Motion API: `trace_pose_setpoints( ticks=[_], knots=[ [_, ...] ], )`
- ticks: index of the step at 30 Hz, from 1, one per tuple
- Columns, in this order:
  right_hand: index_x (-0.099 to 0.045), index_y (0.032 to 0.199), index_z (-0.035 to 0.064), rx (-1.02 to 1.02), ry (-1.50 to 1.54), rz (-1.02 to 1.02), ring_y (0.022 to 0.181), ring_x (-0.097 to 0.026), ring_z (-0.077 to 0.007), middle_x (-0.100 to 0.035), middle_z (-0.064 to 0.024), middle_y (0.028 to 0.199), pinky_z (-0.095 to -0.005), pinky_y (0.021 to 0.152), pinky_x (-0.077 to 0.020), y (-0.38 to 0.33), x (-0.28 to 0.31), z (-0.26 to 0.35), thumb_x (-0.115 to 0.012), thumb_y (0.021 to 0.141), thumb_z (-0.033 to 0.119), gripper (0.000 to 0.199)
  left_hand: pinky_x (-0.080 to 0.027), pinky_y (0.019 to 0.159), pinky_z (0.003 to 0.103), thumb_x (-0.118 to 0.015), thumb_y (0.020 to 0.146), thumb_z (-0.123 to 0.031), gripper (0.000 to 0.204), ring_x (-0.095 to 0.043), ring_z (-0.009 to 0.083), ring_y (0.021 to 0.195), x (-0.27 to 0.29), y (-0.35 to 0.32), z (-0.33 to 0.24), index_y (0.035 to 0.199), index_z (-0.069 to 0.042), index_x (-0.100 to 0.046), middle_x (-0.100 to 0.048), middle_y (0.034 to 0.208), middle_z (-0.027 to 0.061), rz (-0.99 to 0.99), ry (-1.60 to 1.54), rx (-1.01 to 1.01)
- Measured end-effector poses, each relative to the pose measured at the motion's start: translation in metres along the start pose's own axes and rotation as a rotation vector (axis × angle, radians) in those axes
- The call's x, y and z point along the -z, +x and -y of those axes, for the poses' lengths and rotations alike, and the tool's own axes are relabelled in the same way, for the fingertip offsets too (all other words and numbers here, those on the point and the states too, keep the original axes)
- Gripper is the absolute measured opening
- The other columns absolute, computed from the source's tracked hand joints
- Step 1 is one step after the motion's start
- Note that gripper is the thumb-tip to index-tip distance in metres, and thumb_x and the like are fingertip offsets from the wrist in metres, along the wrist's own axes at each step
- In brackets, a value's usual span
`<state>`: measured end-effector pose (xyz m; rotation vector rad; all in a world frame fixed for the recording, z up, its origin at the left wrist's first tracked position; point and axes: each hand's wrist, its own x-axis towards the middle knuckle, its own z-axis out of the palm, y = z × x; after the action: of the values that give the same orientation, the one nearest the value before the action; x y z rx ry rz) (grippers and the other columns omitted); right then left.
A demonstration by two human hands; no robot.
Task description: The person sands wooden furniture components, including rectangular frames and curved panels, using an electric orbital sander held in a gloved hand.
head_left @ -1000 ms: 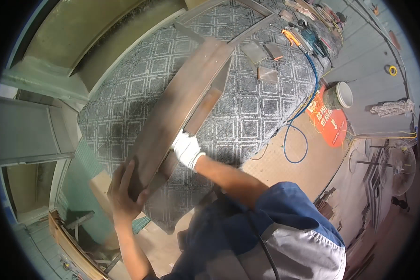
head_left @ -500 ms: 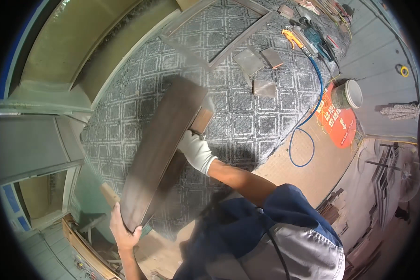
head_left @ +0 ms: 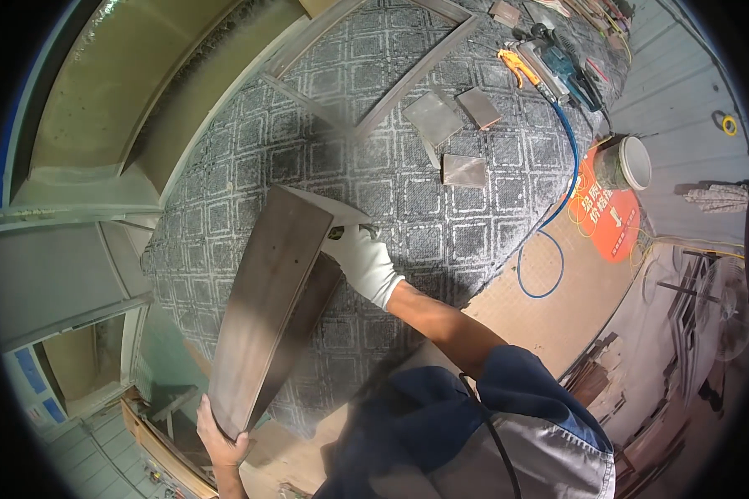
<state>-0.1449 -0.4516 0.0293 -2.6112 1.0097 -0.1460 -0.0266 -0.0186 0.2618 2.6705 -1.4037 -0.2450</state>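
A long dark brown wooden board (head_left: pixel 268 308) is held tilted above a workbench covered with a grey patterned mat (head_left: pixel 441 216). My left hand (head_left: pixel 218 439), bare, grips the board's near end at the bench's lower edge. My right hand (head_left: pixel 364 262), in a white glove, holds the board's far end from the right side. A second, darker board edge (head_left: pixel 304 320) shows right under the first; whether it is a separate piece I cannot tell.
On the mat farther away lie three small square wood pieces (head_left: pixel 462 170), long wood strips (head_left: pixel 408 79) forming an angle, and a blue power tool (head_left: pixel 562 66) with a blue hose (head_left: pixel 549 224). A white bucket (head_left: pixel 628 162) stands on an orange sign on the floor at right.
The board has been drawn toward me and to the left, its far end now nearer the bench's middle. Both hands kept their hold and moved with it.
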Motion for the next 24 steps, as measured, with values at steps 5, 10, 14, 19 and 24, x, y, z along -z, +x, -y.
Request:
trace_pose_setpoints(
  ticks=[5, 10, 14, 19, 24],
  knots=[
    [-0.064, 0.137, 0.038, 0.13, 0.167, -0.004, 0.08, -0.072, -0.0303, -0.06, -0.0155, 0.102, -0.0369, 0.06, -0.059, 0.003, 0.03, -0.004, -0.06, 0.098, 0.012, 0.047, -0.042, 0.11, 0.057, -0.07, 0.078, -0.066, 0.113, -0.051, 0.0548, 0.131, 0.001, -0.002, 0.0, 0.156, 0.009, -0.037, -0.051, 0.146, 0.0363, 0.025, 0.014, 0.057],
    [-0.068, 0.129, 0.0391, 0.223, 0.251, 0.117, 0.075, -0.071, -0.0309, -0.059, -0.0148, 0.099, -0.0382, 0.061, -0.06, -0.037, 0.027, 0.021, -0.064, 0.096, 0.012, 0.042, -0.041, 0.11, 0.058, -0.07, 0.078, -0.065, 0.113, -0.051, 0.0537, 0.131, -0.002, -0.003, 0.008, 0.158, 0.007, -0.036, -0.05, 0.148, 0.0345, 0.005, 0.009, 0.004],
    [-0.068, 0.13, 0.0366, 0.075, 0.182, 0.074, 0.08, -0.071, -0.0323, -0.062, -0.0156, 0.104, -0.0409, 0.064, -0.0584, -0.021, 0.009, -0.001, -0.063, 0.101, 0.022, 0.033, -0.041, 0.109, 0.058, -0.07, 0.078, -0.064, 0.111, -0.053, 0.0534, 0.128, 0.001, -0.003, 0.002, 0.157, 0.008, -0.037, -0.052, 0.146, 0.034, 0.017, 0.023, 0.022],
    [-0.066, 0.124, 0.0052, -0.065, 0.523, 0.131, 0.097, -0.073, -0.0329, -0.071, -0.0216, 0.105, -0.0443, 0.081, -0.0571, -0.014, 0.039, -0.032, -0.069, 0.096, 0.058, 0.06, -0.045, 0.104, 0.057, -0.068, 0.08, -0.074, 0.114, -0.057, 0.0538, 0.12, 0.002, 0.003, -0.003, 0.154, 0.009, -0.04, -0.055, 0.139, 0.0363, 0.007, -0.023, 0.026],
    [-0.064, 0.127, 0.0028, -0.274, 0.716, 0.359, 0.099, -0.072, -0.037, -0.071, -0.0227, 0.107, -0.0437, 0.081, -0.0585, -0.037, 0.0, -0.006, -0.071, 0.095, 0.055, 0.061, -0.033, 0.12, 0.053, -0.061, 0.09, -0.07, 0.108, -0.045, 0.0464, 0.144, 0.004, 0.002, 0.001, 0.159, 0.007, -0.034, -0.044, 0.161, 0.028, 0.068, -0.022, 0.046]
  ],
)
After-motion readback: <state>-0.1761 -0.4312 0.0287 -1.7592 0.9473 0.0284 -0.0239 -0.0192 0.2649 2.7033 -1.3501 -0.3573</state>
